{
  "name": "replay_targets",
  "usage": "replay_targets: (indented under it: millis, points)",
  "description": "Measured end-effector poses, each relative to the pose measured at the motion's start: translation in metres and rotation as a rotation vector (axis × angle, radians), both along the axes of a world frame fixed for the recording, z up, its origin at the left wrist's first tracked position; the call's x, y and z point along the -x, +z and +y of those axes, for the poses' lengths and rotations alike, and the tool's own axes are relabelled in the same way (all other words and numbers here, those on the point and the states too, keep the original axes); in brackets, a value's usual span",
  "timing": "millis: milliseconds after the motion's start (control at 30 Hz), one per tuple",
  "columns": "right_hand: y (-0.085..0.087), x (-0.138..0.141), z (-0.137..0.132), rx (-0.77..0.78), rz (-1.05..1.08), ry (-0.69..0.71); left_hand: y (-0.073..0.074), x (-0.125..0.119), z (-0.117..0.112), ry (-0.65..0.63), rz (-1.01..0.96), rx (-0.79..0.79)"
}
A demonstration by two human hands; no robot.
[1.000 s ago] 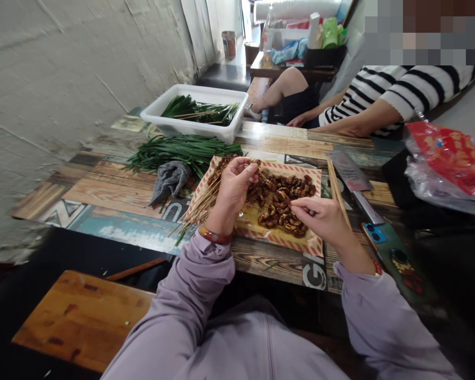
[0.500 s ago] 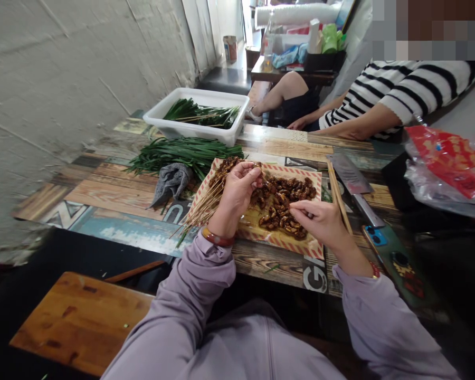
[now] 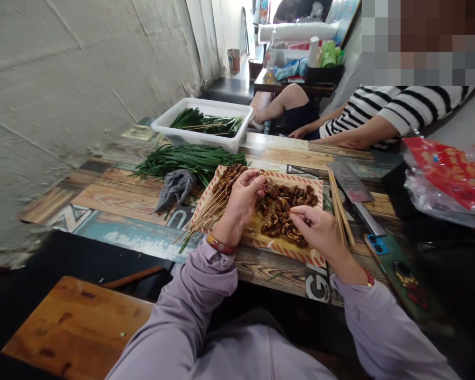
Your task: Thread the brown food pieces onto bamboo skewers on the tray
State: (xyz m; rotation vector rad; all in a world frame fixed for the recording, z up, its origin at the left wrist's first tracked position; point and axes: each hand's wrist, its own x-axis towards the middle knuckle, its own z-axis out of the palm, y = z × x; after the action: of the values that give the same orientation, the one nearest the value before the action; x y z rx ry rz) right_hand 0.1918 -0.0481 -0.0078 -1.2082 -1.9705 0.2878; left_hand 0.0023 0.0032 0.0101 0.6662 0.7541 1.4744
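My left hand [image 3: 243, 198] is above the left half of a paper sheet [image 3: 261, 244] with a red-striped border, thumb and fingers pinched together. What they hold is too small to tell. On the right half, my right hand [image 3: 316, 229] pinches thumb against forefinger at the edge of a pile of glossy dark-brown food pieces [image 3: 283, 229]; anything in that pinch is hidden. Beside my left wrist lies a bundle of thin wooden skewers [image 3: 206, 212], their far ends loaded with similar brown pieces [image 3: 233, 173]. My left hand covers part of the pile.
Green chives [image 3: 186, 160] lie behind a grey cloth [image 3: 177, 187]; a white tub [image 3: 206, 139] holds more greens. On the right are loose sticks [image 3: 339, 206], a cleaver [image 3: 356, 190], a phone [image 3: 396, 266] and a red plastic bag [image 3: 447, 166]. A person in stripes [image 3: 391, 113] sits across.
The view has tilted slightly, so everything sits a little lower in the picture. Both hands keep nearly the same pinched poses over the sheet.
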Motion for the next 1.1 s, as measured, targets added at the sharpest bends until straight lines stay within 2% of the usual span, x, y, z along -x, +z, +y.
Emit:
replay_targets:
  millis: [233,733,1100]
  points:
    - [-0.001,-0.001,0.0,0.016,0.04,0.0,0.0,0.004,0.001,-0.053,0.004,0.07]
    - [-0.006,0.004,-0.003,0.039,0.073,0.028,0.001,0.006,-0.002,-0.044,-0.034,0.034]
    - [-0.009,0.011,-0.006,0.04,0.067,-0.019,0.001,0.004,-0.002,-0.062,-0.049,0.016]
